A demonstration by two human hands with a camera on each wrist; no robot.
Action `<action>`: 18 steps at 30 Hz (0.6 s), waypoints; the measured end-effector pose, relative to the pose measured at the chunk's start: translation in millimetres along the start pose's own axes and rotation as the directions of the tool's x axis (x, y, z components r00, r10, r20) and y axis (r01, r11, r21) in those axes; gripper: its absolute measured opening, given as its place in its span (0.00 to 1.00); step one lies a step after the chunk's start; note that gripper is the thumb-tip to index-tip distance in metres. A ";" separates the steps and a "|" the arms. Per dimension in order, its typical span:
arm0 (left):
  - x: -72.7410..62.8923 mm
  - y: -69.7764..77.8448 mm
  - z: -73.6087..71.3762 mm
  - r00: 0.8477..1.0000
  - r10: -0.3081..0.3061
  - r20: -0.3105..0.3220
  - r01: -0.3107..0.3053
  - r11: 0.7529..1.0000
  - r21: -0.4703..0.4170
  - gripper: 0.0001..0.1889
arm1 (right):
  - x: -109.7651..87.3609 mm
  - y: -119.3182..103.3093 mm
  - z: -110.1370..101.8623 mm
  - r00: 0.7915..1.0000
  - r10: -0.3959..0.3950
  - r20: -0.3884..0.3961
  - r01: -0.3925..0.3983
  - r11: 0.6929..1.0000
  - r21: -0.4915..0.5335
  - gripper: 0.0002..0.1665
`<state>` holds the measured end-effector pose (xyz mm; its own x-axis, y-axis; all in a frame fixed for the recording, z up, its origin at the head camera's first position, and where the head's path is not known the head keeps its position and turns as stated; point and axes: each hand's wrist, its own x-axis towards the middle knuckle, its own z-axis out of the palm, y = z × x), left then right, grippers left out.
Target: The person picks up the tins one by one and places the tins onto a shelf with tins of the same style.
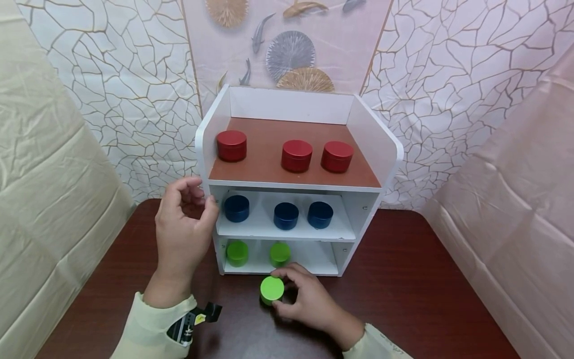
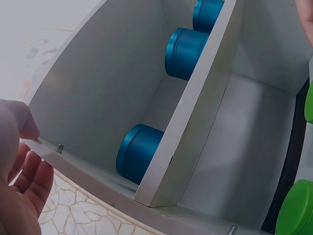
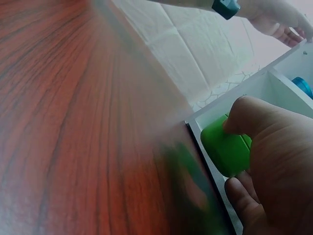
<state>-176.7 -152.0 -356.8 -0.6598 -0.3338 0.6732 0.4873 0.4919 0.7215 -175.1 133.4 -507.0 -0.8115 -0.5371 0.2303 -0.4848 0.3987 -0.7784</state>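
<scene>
A small round green tin (image 1: 271, 290) is pinched between the thumb and fingers of my right hand (image 1: 311, 299), just in front of the shelf unit's bottom level. The right wrist view shows this hand around the tin's side, with its reflection on the tabletop. My left hand (image 1: 185, 234) holds the left side edge of the white shelf unit (image 1: 293, 183); in the left wrist view its thumb lies on the edge and the fingers curl outside. On the bottom level stand two more green tins, one at left (image 1: 237, 253) and one near the middle (image 1: 280, 254).
Three blue tins (image 1: 286, 216) stand on the middle level. Three red tins (image 1: 296, 156) stand on the brown top level, inside raised white sides. The unit rests on a dark reddish wooden table (image 1: 403, 299). Cloth sheets (image 1: 58, 149) hang around it.
</scene>
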 end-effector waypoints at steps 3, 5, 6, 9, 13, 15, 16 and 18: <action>0.0 -0.3 0.2 1.000 0.002 0.000 -0.002 1.000 -0.004 0.21 | 0.3 0.4 -0.9 1.000 -0.012 -0.011 0.012 1.000 -0.005 0.36; 0.0 -0.4 0.2 1.000 0.003 0.000 -0.003 1.000 -0.004 0.21 | 0.4 0.2 -1.8 1.000 -0.023 -0.020 0.023 1.000 -0.005 0.36; 0.0 -0.5 0.2 1.000 0.002 0.001 -0.002 1.000 -0.005 0.21 | 0.6 -0.1 -2.1 0.999 -0.028 -0.026 0.028 1.000 -0.005 0.36; 0.0 -0.5 0.3 1.000 0.001 0.002 -0.001 1.000 -0.004 0.21 | 1.0 -1.0 -3.4 0.999 -0.038 -0.038 0.038 0.999 -0.007 0.36; -0.1 -0.4 0.4 1.000 0.002 0.001 -0.002 1.000 -0.001 0.21 | 1.8 -2.0 -5.4 0.998 -0.045 -0.050 0.045 0.999 -0.009 0.36; 0.0 -0.4 0.4 1.000 0.003 0.000 -0.003 1.000 -0.001 0.21 | 2.3 -2.4 -6.8 0.997 -0.051 -0.057 0.050 0.999 -0.012 0.36; 0.1 -0.4 0.4 1.000 0.003 0.000 -0.003 1.000 0.000 0.21 | 2.4 -2.5 -7.5 0.996 -0.057 -0.062 0.056 0.998 -0.013 0.36; 0.1 -0.4 0.4 1.000 0.003 -0.001 -0.003 1.000 0.000 0.21 | 2.8 -2.2 -8.7 0.995 -0.066 -0.070 0.065 0.998 -0.019 0.36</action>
<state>-177.2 -151.9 -357.1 -0.6583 -0.3329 0.6752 0.4889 0.4929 0.7197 -179.1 137.5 -499.5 -0.7987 -0.5086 0.3214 -0.5424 0.3774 -0.7506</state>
